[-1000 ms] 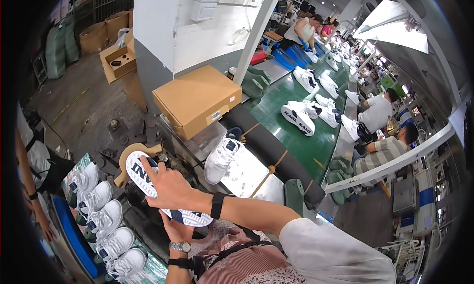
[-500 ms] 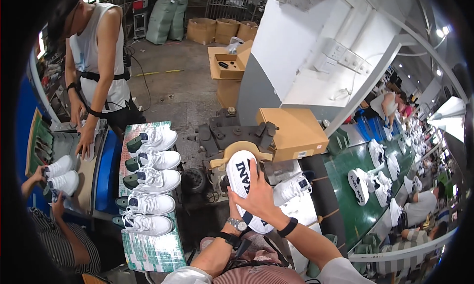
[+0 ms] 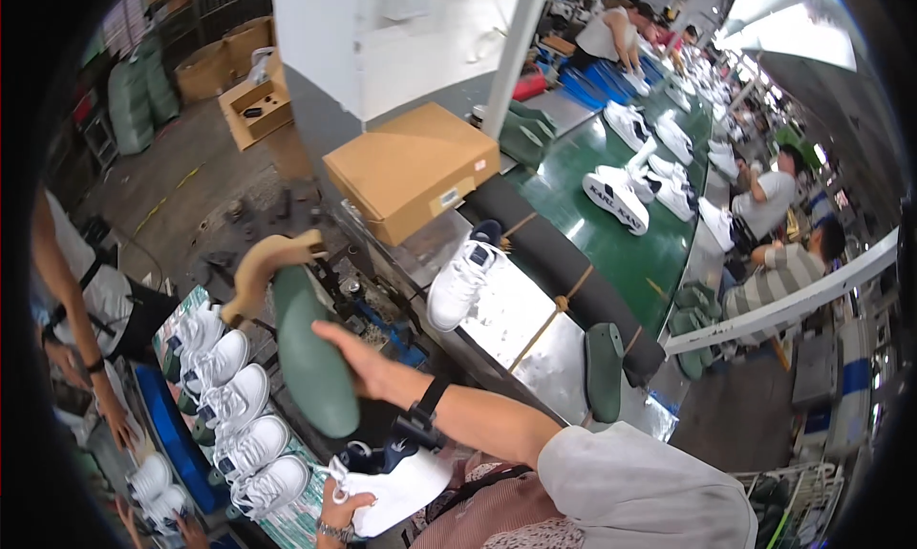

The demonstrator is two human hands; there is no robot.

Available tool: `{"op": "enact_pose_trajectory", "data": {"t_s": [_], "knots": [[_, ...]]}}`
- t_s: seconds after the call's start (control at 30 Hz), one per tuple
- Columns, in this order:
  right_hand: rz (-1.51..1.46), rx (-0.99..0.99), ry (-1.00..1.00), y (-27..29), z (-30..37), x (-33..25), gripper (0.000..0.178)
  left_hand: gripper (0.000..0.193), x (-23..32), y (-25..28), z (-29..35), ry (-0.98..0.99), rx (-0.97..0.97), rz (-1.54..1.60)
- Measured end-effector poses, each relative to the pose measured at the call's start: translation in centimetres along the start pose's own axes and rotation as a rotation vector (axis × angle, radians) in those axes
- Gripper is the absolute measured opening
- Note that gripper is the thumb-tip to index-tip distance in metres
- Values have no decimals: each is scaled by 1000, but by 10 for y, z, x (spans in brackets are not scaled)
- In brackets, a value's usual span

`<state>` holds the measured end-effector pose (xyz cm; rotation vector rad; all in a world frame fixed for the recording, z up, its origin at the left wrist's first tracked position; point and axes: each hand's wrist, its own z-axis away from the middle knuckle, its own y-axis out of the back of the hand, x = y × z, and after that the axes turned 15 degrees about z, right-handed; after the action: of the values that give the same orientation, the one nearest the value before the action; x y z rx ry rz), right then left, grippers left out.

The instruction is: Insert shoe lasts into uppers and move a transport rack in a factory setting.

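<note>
At the frame's lower left-centre, we find the right hand (image 3: 363,366) clamped on a green last (image 3: 313,368) and the left hand (image 3: 341,511) clasping a white sneaker (image 3: 403,490), which we judge could scuff if the last slips.

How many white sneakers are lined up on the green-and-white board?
5, in one row: farthest sneaker, second, third, fourth, then fifth, nearest the left hand. Overlap may hide more.
</note>
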<state>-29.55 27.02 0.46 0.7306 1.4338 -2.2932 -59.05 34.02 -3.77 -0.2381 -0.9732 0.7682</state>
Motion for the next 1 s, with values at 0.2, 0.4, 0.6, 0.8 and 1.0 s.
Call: {"op": "enact_pose_trajectory", "data": {"t_s": [0.2,0.4,0.6,0.8,1.0], "knots": [[465,-26,292,19,98,-37,95,61,-36,-9,-24,-26,214,-98],[1031,1070,721,129,306,-44,112,74,-15,-193,-177,-251,-286,-403],[1092,2107,248,256,465,23,86,74,-7,-329,-363,-302,-375,-1060],[1184,1851,74,277,456,66,81,70,-16,-314,-421,-447,-84,-1389],[1538,1758,-265,278,407,76,78,62,-17,-419,-371,-399,-630,-1263]]}}
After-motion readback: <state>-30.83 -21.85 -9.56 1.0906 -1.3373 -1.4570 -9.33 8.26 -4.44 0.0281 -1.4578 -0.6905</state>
